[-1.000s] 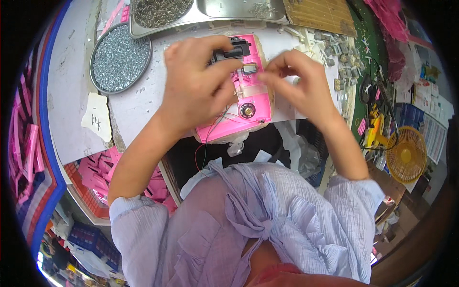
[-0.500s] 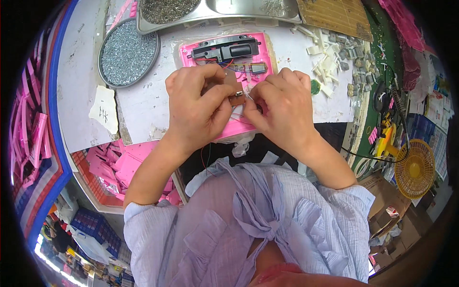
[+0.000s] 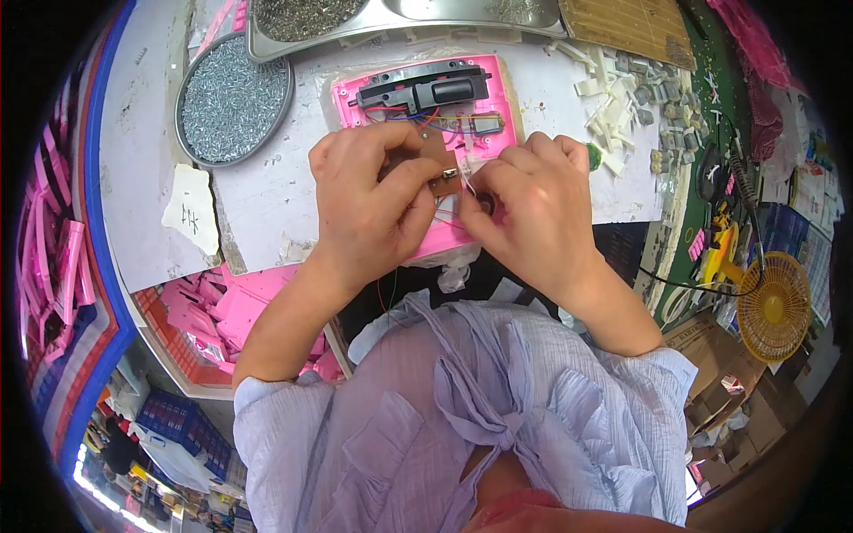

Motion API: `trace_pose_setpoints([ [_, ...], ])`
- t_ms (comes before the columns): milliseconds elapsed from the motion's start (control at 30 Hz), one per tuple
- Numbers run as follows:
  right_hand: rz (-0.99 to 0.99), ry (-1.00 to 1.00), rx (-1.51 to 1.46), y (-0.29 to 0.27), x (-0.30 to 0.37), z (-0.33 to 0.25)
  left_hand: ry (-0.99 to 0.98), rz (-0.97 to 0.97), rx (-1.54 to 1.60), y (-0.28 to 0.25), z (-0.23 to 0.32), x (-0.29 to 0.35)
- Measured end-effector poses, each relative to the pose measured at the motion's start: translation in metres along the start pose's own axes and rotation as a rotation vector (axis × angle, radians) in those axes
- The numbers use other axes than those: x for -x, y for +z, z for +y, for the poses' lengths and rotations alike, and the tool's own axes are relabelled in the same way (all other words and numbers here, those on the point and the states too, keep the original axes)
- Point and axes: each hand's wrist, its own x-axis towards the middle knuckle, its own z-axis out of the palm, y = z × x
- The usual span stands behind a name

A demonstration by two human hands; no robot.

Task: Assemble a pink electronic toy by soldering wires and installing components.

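Observation:
A pink plastic housing [image 3: 449,238] lies on the table in front of me, with a black plastic part [image 3: 426,89] across its far end. Coloured wires and a small metal-framed component [image 3: 484,124] show below that part. My left hand [image 3: 373,191] pinches a brown circuit board [image 3: 450,186] over the housing; a small metal connector sits on its edge. Close beside it, the closed fingers of my right hand [image 3: 533,204] hold a thin white wire [image 3: 469,176] at the board's right edge. The fingers hide much of the board and the housing's middle.
A round dish of small silvery screws [image 3: 233,102] stands at left, beside a torn white piece [image 3: 191,210]. Behind are a metal tray [image 3: 409,37] and a cardboard piece [image 3: 631,31]. White plastic parts [image 3: 613,115] lie right, near a yellow fan [image 3: 773,306]. Pink parts [image 3: 222,311] fill a crate below.
My right hand has shifted slightly to the right, and the white wire at its fingertips shows more clearly. My left hand keeps its pinch on the board. The whole view has moved slightly.

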Motion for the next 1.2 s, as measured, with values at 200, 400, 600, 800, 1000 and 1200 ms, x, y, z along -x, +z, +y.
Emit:
trace_pose_setpoints([
  [200, 0.077, 0.065, -0.038, 0.007, 0.002, -0.001, 0.020, 0.005, -0.012, 0.001, 0.000, 0.000],
  [400, 0.161, 0.088, -0.074, 0.016, 0.003, 0.000, 0.014, -0.006, -0.008, 0.001, 0.002, -0.005],
  [600, 0.145, 0.070, -0.055, 0.016, 0.001, 0.001, 0.010, -0.027, 0.004, 0.001, 0.002, -0.008],
  [800, 0.142, 0.070, -0.077, 0.015, 0.002, 0.002, -0.006, -0.053, 0.002, -0.002, 0.004, -0.009],
  [1000, 0.203, 0.030, -0.101, 0.018, 0.007, 0.009, 0.013, -0.086, 0.019, -0.003, 0.009, -0.017],
  [1200, 0.177, -0.005, -0.121, -0.002, 0.028, 0.016, 0.013, -0.146, -0.010, -0.012, 0.012, -0.024],
])
